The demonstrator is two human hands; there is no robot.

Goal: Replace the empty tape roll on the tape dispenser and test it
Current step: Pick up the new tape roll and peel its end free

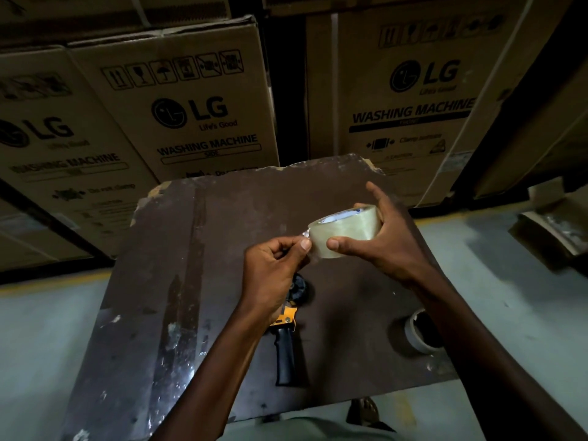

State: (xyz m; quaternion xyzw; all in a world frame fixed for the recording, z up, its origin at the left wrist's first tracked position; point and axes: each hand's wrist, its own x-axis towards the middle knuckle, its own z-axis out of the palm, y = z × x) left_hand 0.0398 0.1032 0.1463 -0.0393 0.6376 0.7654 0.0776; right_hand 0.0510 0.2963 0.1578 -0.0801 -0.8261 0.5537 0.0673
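One full tape roll in two hands, one dispenser, one empty core

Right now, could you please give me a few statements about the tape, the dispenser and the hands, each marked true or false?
1. The right hand holds the clear tape roll above the table. True.
2. The left hand grips the dispenser's handle. False: it pinches the tape's loose end at the roll's edge.
3. The tape dispenser lies on the table, held by neither hand. True.
4. The new roll is already mounted on the dispenser. False: it is still in the hands.
5. An empty tape core sits on the table by the right forearm. True.
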